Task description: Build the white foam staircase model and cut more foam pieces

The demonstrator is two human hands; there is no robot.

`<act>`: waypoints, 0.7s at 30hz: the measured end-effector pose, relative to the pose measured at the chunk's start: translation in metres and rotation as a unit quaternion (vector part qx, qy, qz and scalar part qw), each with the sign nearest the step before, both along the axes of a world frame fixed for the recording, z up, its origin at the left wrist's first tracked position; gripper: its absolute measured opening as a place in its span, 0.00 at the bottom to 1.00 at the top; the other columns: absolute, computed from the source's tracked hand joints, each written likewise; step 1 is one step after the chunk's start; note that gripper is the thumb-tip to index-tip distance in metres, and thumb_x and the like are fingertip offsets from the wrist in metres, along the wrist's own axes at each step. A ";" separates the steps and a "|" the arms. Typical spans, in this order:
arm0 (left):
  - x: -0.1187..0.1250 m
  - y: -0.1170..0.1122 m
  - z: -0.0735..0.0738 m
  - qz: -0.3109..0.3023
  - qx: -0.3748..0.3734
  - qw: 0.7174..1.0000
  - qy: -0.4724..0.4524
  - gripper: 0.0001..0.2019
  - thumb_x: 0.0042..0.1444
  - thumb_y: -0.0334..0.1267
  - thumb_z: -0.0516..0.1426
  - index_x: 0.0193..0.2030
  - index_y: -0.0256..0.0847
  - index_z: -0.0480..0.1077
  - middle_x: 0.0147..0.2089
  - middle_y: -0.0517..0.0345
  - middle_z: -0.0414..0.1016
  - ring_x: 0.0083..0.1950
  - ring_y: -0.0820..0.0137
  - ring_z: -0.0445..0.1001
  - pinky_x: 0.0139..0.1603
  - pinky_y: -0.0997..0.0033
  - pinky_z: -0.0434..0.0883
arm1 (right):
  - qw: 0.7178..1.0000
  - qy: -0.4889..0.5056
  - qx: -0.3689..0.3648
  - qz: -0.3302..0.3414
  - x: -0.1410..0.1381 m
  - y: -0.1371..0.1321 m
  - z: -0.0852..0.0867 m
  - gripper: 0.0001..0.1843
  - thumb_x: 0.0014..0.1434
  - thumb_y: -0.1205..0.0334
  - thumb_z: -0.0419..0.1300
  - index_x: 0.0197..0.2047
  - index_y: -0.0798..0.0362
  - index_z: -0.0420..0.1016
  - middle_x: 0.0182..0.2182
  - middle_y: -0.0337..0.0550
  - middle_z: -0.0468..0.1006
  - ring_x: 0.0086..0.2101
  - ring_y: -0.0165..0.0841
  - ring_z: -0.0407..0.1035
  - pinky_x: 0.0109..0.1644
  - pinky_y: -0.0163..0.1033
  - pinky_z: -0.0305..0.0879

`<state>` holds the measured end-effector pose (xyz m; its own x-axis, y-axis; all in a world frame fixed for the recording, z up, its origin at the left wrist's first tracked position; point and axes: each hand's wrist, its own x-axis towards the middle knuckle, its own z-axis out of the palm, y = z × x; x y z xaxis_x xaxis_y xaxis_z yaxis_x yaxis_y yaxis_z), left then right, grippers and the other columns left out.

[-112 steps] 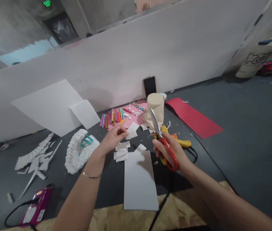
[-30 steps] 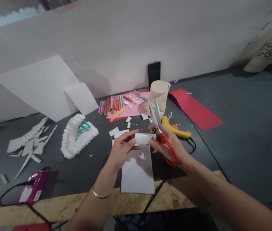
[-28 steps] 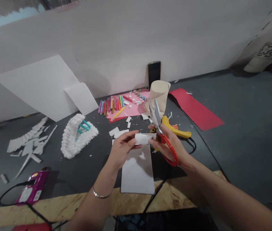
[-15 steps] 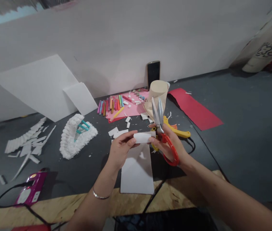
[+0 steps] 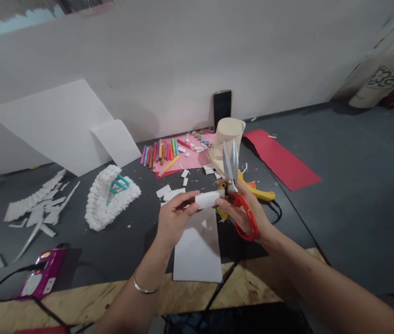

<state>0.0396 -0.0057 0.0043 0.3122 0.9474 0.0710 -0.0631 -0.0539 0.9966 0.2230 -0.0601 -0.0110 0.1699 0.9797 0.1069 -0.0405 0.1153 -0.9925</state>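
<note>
Between both hands is a small folded white paper strip [image 5: 206,200]. My left hand [image 5: 176,215] pinches its left end between thumb and fingers. My right hand [image 5: 247,208] holds the strip's right end with thumb and fingertips, and also carries red-handled scissors [image 5: 230,169], blades pointing up and slightly apart. Below the hands a white sheet [image 5: 197,255] lies on the dark table. A yellow glue gun [image 5: 261,193] lies behind my right hand, partly hidden. White paper pieces [image 5: 174,194] lie just beyond my left hand.
A curved white model with teal sticks [image 5: 109,199] stands left, near paper scraps [image 5: 40,204] and a corded purple box [image 5: 45,273]. Farther back are crayon-like sticks [image 5: 162,152] on pink paper, a beige cup-shaped form [image 5: 229,127], a phone [image 5: 222,109] and red paper [image 5: 283,160].
The white strip has tilted slightly, its right end rising. Both hands keep their hold, and the scissors stay in my right hand, leaning a little more to the right.
</note>
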 end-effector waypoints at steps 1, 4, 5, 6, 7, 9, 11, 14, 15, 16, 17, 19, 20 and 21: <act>-0.001 -0.001 0.001 -0.002 0.015 1.000 0.009 0.13 0.48 0.42 0.68 0.41 0.45 0.81 0.41 0.56 0.79 0.39 0.68 0.77 0.41 0.69 0.79 | 1.000 0.007 0.001 0.002 0.000 0.000 0.000 0.21 0.58 0.52 0.64 0.51 0.47 0.64 0.32 0.39 0.74 0.29 0.32 0.69 0.31 0.37 0.64; -0.003 -0.001 0.003 -0.009 0.059 0.998 0.032 0.13 0.49 0.41 0.67 0.43 0.45 0.81 0.42 0.55 0.79 0.38 0.69 0.77 0.40 0.71 0.78 | 1.000 0.017 0.012 0.007 -0.001 0.001 -0.003 0.21 0.59 0.53 0.63 0.52 0.47 0.64 0.32 0.39 0.73 0.30 0.32 0.69 0.32 0.37 0.64; -0.004 -0.001 0.004 -0.012 0.070 0.997 0.037 0.13 0.49 0.40 0.67 0.43 0.45 0.81 0.42 0.54 0.79 0.38 0.69 0.77 0.39 0.71 0.78 | 1.000 0.018 0.017 0.010 0.000 0.001 -0.004 0.20 0.59 0.53 0.63 0.52 0.47 0.64 0.33 0.39 0.73 0.31 0.32 0.69 0.32 0.37 0.65; -0.004 -0.001 0.004 -0.015 0.078 0.996 0.039 0.13 0.49 0.40 0.67 0.43 0.44 0.81 0.42 0.54 0.79 0.38 0.69 0.77 0.39 0.72 0.78 | 1.000 0.016 0.021 0.012 0.000 0.001 -0.005 0.20 0.59 0.53 0.63 0.52 0.46 0.64 0.33 0.39 0.72 0.31 0.32 0.69 0.33 0.37 0.65; -0.005 -0.001 0.003 -0.017 0.083 0.996 0.040 0.13 0.49 0.40 0.67 0.43 0.44 0.81 0.42 0.53 0.79 0.38 0.69 0.77 0.38 0.72 0.77 | 1.000 0.013 0.022 0.013 0.000 0.001 -0.006 0.20 0.60 0.54 0.62 0.53 0.46 0.64 0.33 0.38 0.72 0.32 0.32 0.69 0.33 0.37 0.65; -0.006 -0.001 0.003 -0.019 0.086 0.995 0.041 0.12 0.49 0.40 0.67 0.42 0.44 0.81 0.42 0.53 0.79 0.39 0.69 0.77 0.38 0.72 0.77 | 1.000 0.005 0.021 0.014 0.001 0.001 -0.007 0.19 0.60 0.54 0.62 0.53 0.45 0.65 0.33 0.38 0.70 0.31 0.32 0.68 0.32 0.38 0.64; -0.007 -0.001 0.004 -0.020 0.086 0.995 0.043 0.12 0.49 0.40 0.67 0.42 0.45 0.81 0.42 0.52 0.78 0.40 0.68 0.77 0.39 0.72 0.77 | 1.000 -0.001 0.016 0.012 0.002 0.000 -0.007 0.19 0.60 0.54 0.63 0.52 0.44 0.65 0.32 0.38 0.69 0.30 0.32 0.68 0.31 0.37 0.63; -0.007 -0.002 0.007 -0.023 0.087 0.995 0.047 0.12 0.50 0.40 0.67 0.43 0.45 0.81 0.41 0.52 0.78 0.40 0.68 0.76 0.38 0.72 0.77 | 1.000 0.007 0.014 0.022 0.002 -0.001 -0.006 0.19 0.60 0.54 0.62 0.53 0.44 0.64 0.32 0.38 0.72 0.30 0.34 0.69 0.31 0.38 0.64; -0.007 -0.002 0.007 -0.024 0.089 0.995 0.049 0.12 0.50 0.40 0.67 0.43 0.45 0.81 0.41 0.52 0.78 0.40 0.68 0.76 0.38 0.72 0.77 | 1.000 0.010 0.014 0.024 0.002 -0.001 -0.006 0.20 0.60 0.53 0.63 0.53 0.44 0.63 0.32 0.39 0.73 0.31 0.34 0.70 0.31 0.38 0.64; -0.007 -0.002 0.008 -0.025 0.090 0.994 0.051 0.12 0.50 0.40 0.67 0.43 0.44 0.81 0.41 0.52 0.78 0.39 0.68 0.76 0.38 0.73 0.77 | 1.000 0.011 0.013 0.025 0.002 -0.001 -0.006 0.20 0.60 0.53 0.63 0.53 0.44 0.63 0.33 0.40 0.74 0.31 0.35 0.71 0.32 0.39 0.65; -0.007 -0.003 0.009 -0.024 0.090 0.994 0.052 0.12 0.50 0.40 0.67 0.43 0.44 0.81 0.41 0.52 0.78 0.39 0.69 0.76 0.37 0.73 0.77 | 1.000 0.009 0.011 0.024 0.002 -0.001 -0.006 0.21 0.60 0.52 0.63 0.53 0.44 0.63 0.34 0.40 0.75 0.31 0.35 0.72 0.32 0.39 0.65; -0.006 -0.003 0.008 -0.023 0.087 0.995 0.048 0.12 0.50 0.39 0.67 0.42 0.44 0.81 0.41 0.52 0.78 0.39 0.69 0.76 0.38 0.73 0.76 | 1.000 0.002 0.007 0.020 0.002 -0.001 -0.006 0.22 0.59 0.51 0.64 0.53 0.44 0.63 0.34 0.41 0.75 0.30 0.36 0.72 0.32 0.40 0.66; -0.005 -0.003 0.007 -0.023 0.082 0.995 0.043 0.12 0.50 0.39 0.66 0.42 0.44 0.81 0.41 0.52 0.78 0.38 0.70 0.76 0.38 0.73 0.77 | 1.000 0.000 0.005 0.017 0.002 -0.001 -0.007 0.22 0.59 0.51 0.64 0.53 0.45 0.63 0.34 0.41 0.76 0.30 0.36 0.72 0.33 0.40 0.66; -0.005 -0.003 0.006 -0.024 0.077 0.996 0.036 0.12 0.51 0.39 0.66 0.43 0.44 0.81 0.41 0.52 0.78 0.38 0.70 0.76 0.39 0.73 0.77 | 1.000 -0.001 0.004 0.015 0.002 0.000 -0.007 0.22 0.58 0.51 0.64 0.53 0.45 0.63 0.33 0.41 0.76 0.31 0.36 0.73 0.33 0.40 0.67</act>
